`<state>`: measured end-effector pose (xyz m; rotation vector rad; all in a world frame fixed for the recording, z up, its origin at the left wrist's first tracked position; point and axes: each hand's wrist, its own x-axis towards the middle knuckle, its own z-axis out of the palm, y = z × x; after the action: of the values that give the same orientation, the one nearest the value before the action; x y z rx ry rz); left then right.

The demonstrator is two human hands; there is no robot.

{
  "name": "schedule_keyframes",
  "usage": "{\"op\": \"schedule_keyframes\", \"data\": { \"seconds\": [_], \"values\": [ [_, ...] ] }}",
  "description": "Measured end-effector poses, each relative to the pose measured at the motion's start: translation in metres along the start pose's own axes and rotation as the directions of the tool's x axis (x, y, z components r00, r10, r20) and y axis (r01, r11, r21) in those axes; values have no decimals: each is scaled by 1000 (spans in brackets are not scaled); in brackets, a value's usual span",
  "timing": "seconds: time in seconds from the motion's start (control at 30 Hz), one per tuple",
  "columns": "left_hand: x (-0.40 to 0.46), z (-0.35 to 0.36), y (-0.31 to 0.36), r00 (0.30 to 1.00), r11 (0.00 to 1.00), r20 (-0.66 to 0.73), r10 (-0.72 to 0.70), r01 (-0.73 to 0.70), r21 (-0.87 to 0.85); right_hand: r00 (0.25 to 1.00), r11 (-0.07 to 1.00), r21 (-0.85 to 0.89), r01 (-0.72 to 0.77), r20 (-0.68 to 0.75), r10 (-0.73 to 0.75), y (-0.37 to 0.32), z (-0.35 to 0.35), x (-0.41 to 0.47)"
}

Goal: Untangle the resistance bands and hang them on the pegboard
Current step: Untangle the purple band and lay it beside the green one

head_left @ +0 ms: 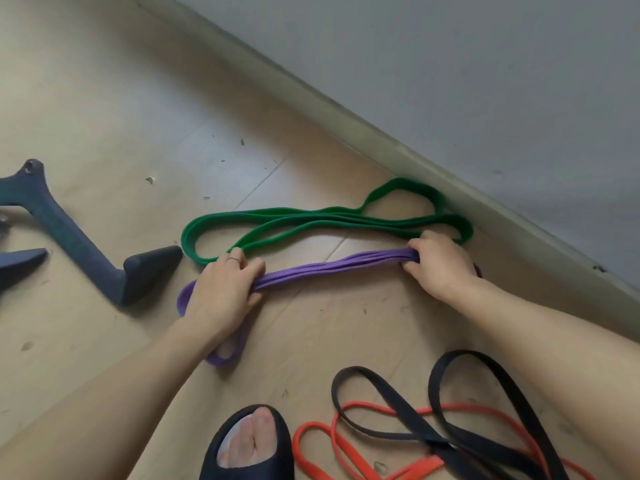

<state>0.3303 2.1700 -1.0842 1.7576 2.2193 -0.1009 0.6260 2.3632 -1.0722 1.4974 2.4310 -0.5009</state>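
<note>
Purple band (332, 268) end hidden under my R hand (438, 263); both fists, incl. L hand (223, 289), clamped on its bunched strands.

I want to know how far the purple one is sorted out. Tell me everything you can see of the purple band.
The purple band is a flat, matte, rubbery-looking loop, gathered into a bundle of several strands stretched between both hands just above the wooden floor. The left hand grips one end of the bundle, with a loose loop trailing from under it onto the floor toward the person. The right hand grips the other end, a bit of band showing beyond it. It lies parallel to the green band, apart from it.
</note>
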Motion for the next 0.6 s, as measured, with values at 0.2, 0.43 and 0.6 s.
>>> {"op": "schedule_keyframes", "data": {
  "seconds": [0.2, 0.43, 0.6],
  "values": [
    [-5, 12, -6, 998, 991, -44, 49, -43, 128, 993, 990, -78, 113, -3, -114, 5, 7, -7],
    [-20, 5, -7, 998, 983, -28, 63, -57, 176, 949, 903, -303, 304, 16, -314, 14, 7, -14],
    [-15, 7, -5, 997, 982, -61, 52, -39, 185, 925, 859, -367, 356, 6, -381, 25, 13, -19]
  ]
}}
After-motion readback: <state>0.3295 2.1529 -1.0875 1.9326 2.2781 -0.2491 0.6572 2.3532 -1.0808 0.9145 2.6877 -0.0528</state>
